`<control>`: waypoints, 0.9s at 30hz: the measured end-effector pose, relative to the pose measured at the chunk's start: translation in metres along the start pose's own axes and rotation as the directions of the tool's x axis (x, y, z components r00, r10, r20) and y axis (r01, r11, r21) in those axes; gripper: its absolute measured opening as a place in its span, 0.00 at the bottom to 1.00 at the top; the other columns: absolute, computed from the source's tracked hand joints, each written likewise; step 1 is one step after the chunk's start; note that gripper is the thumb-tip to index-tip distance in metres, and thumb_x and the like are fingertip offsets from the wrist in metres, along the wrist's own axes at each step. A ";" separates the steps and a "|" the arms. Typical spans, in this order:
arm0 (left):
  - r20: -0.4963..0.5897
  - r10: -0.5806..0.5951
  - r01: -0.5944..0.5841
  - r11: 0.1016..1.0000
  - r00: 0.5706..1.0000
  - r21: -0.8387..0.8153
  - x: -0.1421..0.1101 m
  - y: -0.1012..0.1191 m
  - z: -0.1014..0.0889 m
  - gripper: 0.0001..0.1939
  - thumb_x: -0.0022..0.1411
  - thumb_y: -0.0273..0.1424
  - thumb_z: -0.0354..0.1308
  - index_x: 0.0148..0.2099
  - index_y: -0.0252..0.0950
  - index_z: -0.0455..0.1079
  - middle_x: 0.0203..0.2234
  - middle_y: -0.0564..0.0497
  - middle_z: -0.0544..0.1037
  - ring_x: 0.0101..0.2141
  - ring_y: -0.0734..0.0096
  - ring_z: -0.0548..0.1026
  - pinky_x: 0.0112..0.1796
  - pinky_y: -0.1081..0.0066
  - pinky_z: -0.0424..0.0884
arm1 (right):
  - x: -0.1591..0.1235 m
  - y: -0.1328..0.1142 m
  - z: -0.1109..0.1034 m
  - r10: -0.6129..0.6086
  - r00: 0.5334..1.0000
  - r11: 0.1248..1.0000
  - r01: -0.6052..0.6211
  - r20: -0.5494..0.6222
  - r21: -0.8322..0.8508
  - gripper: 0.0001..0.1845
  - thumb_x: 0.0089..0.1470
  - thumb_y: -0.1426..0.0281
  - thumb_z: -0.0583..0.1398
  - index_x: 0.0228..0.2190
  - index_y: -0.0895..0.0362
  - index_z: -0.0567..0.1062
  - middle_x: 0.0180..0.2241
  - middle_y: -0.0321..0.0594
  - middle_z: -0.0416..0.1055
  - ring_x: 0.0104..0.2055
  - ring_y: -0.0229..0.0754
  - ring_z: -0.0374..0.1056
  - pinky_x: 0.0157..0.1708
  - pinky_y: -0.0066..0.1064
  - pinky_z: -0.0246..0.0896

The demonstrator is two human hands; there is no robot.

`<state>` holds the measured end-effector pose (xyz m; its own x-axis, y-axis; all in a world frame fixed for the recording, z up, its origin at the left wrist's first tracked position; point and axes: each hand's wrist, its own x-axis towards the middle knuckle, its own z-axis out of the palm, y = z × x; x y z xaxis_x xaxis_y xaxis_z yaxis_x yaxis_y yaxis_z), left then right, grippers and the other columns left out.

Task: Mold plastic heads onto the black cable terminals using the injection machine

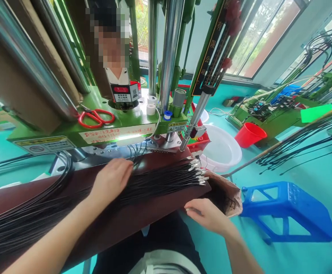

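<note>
My left hand is closed, fingers bent together, at the thin black cables that come out of the press mold. Its fingertips are partly hidden. Beneath and beside it, a long bundle of black cables lies across the brown tabletop, with metal ends gathered at the right. Off the table's front right edge, my right hand has its fingers curled and thumb drawn in; whatever they may hold is too small to make out.
The green press stands behind the table, with red-handled scissors on it. A paper sack is by the table's right end. Beyond are a blue stool, a white tub, a red bucket and hanging black cables.
</note>
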<state>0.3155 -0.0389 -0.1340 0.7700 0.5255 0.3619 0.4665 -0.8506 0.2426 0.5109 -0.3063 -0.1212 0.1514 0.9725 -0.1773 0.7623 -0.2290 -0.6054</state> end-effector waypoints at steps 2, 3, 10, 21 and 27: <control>0.100 0.159 -0.159 0.987 0.982 -0.011 -0.008 0.020 0.005 0.20 0.62 0.41 0.44 0.46 0.33 0.67 0.43 0.41 0.73 0.44 0.60 0.69 0.46 0.63 0.63 | 0.003 -0.003 0.000 -0.033 0.999 0.999 0.033 0.020 0.014 0.12 0.54 0.73 0.53 0.35 0.57 0.75 0.29 0.37 0.73 0.30 0.37 0.66 0.32 0.24 0.57; 0.161 0.201 -0.203 0.979 0.966 -0.006 -0.010 0.028 0.009 0.23 0.60 0.44 0.46 0.50 0.33 0.65 0.47 0.40 0.71 0.47 0.57 0.68 0.46 0.61 0.63 | 0.005 -0.006 0.001 -0.054 0.998 0.998 0.053 0.031 0.022 0.11 0.54 0.73 0.53 0.35 0.57 0.75 0.29 0.36 0.73 0.29 0.36 0.66 0.32 0.24 0.56; 0.484 0.181 -0.201 0.979 0.856 -0.010 0.010 0.034 0.025 0.24 0.61 0.42 0.48 0.51 0.28 0.61 0.42 0.38 0.72 0.39 0.57 0.73 0.38 0.63 0.67 | 0.008 -0.016 0.009 -0.157 0.987 0.986 0.154 0.047 0.060 0.13 0.54 0.74 0.55 0.41 0.56 0.73 0.36 0.36 0.74 0.37 0.37 0.68 0.39 0.24 0.57; 0.187 0.178 -0.192 0.980 0.966 0.058 0.017 0.037 -0.004 0.16 0.64 0.33 0.39 0.33 0.34 0.66 0.28 0.48 0.71 0.28 0.69 0.71 0.26 0.73 0.62 | 0.008 -0.021 0.001 -0.214 0.977 0.956 0.207 0.011 0.208 0.14 0.55 0.73 0.55 0.43 0.56 0.74 0.40 0.40 0.74 0.41 0.40 0.69 0.43 0.27 0.59; 0.139 0.077 -0.055 0.986 0.987 -0.159 0.008 0.036 -0.024 0.15 0.62 0.39 0.39 0.38 0.36 0.64 0.22 0.51 0.73 0.23 0.69 0.72 0.25 0.72 0.64 | 0.043 -0.027 0.017 -0.190 0.981 0.630 0.159 -0.048 0.760 0.18 0.52 0.64 0.59 0.44 0.57 0.72 0.36 0.42 0.75 0.38 0.41 0.70 0.40 0.34 0.63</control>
<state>0.3284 -0.0651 -0.1003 0.8568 0.4505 0.2507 0.3486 -0.8645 0.3622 0.4866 -0.2592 -0.1255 0.0340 0.9992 -0.0221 0.0263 -0.0230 -0.9994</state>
